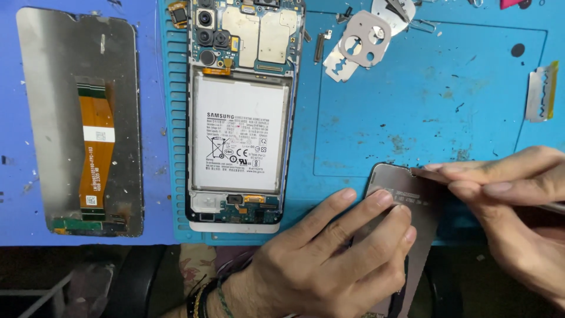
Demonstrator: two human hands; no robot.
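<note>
My left hand [329, 259] grips a grey display panel [406, 191] at the mat's near edge, fingers spread across its back. My right hand [518, 206] comes in from the right, fingers pinched on a thin metal tool [554, 206], with the fingertips pressed at the panel's top right corner. The tool's tip is hidden by the fingers. An opened phone [238, 112] lies back-up in the middle, showing its white battery [238, 141], circuit boards and camera modules.
A second detached display panel [47, 118] with an orange flex cable [95, 147] lies at far left. On the blue mat [435, 100] are a camera bezel piece [365, 41], a razor blade [541, 91] at right, and small metal parts at the top.
</note>
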